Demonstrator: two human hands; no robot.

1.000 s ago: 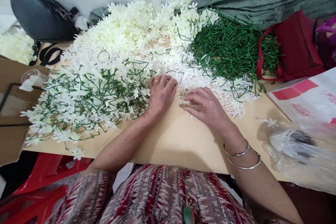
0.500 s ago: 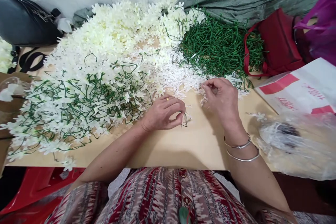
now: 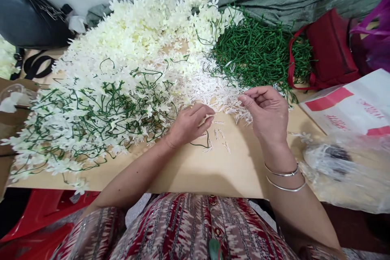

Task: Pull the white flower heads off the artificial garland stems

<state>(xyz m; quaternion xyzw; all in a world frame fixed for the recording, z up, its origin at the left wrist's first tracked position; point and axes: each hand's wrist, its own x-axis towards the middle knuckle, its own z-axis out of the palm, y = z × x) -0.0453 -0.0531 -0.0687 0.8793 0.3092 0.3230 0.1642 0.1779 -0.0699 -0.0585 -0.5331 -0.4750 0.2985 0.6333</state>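
1. Change, left: half a second ago a green stem [image 3: 201, 145] showed right at the left hand [image 3: 190, 124]'s fingertips. Now it's on the table [image 3: 237, 174], just on the near side of the thumb.
2. Left grip: fingers curled, thumb and forefinger tips close. Can't tell if anything thin sits between them.
3. Change, right: a second ago the right hand [image 3: 269, 113] was close to the left one, over loose bits. Now it's further off, above the right end of the white pile [image 3: 205, 89].
4. Right grip: thumb and forefinger tips near each other, other fingers bent. Can't tell if they're pinching a piece.
5. Loose white bits [image 3: 226, 147] now in plain sight, scattered on the table between the hands, near the stem.
6. Meaning, my read: hands are split, small-piece handling, nothing visibly joined between them.
7. Around: green stems in a heap [image 3: 252, 50] beyond the right hand; white flowers with stems [image 3: 100, 113] heaped left of the left hand.
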